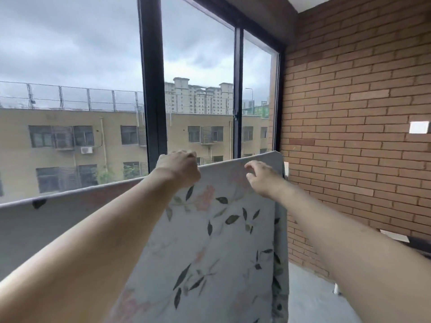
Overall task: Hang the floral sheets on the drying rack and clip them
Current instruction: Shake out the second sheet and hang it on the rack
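Window point(198, 66) behind; left hand point(179, 169) grips floral sheet point(210, 241) edge, right hand point(262, 177) hovers.

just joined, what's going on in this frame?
A person is hanging a floral sheet by a window, next to a brick wall. The left hand grips the sheet's top edge. The right hand is at the top edge near the right corner, fingers curled loosely, not clearly holding the cloth. The sheet drapes down on the near side and stretches off to the left. The rack itself is hidden under the fabric, and no clips are visible.
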Tool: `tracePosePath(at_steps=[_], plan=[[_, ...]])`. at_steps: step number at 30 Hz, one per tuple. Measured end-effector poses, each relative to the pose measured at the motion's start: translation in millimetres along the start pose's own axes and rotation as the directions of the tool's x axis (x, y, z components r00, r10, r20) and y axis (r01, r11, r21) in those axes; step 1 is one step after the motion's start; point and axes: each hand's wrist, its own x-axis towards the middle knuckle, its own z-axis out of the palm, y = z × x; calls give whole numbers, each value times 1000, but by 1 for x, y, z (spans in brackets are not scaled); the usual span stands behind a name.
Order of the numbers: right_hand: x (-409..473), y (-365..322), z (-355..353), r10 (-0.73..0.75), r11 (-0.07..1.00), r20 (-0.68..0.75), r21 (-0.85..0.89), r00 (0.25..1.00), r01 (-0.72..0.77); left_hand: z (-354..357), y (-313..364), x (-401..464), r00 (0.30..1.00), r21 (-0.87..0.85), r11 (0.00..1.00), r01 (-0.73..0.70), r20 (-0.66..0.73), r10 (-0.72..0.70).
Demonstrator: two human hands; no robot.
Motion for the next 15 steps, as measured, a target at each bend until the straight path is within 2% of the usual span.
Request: tracePosePath(at_steps=[9,15], plan=[[141,173,36,185,978,-25,104,982,-181,84,106,163,970,11,979,-206,-134,205],[225,272,31,286,948,31,137,958,-287,140,179,264,982,-48,981,-188,-32,186]])
